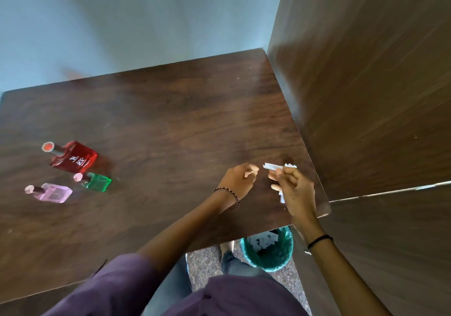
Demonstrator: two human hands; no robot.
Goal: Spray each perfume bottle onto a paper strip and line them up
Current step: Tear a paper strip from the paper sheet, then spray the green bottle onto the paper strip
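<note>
Pinched between the thumb and fingers of my right hand [294, 189] is a small bundle of white paper strips [278, 167], their ends poking out past my fingertips toward the left and a little more paper showing below my palm. Going from the left of the dark wooden table [158, 125]: three perfume bottles stand close together near its left side. The pink bottle [53, 192] is nearest the left edge and nearest me, with a round pale cap. Behind it stands the larger red bottle [73, 157] with white lettering on its face and a red-topped cap. Just right of the pink one and in front of the red one is the small green bottle [97, 182], almost touching the red bottle's base. All three are well apart from my hands.

Further right, my left hand [240, 179] hovers over the table with fingers loosely curled and nothing in it, a beaded bracelet [229, 193] on the wrist. It sits just beside the strips, not touching them. My right hand is near the table's right front corner, a black band [319, 240] on that wrist. Below the table edge, on the floor, a green bin [268, 250] holds white paper scraps. A wooden panel [366, 96] rises on the right.
</note>
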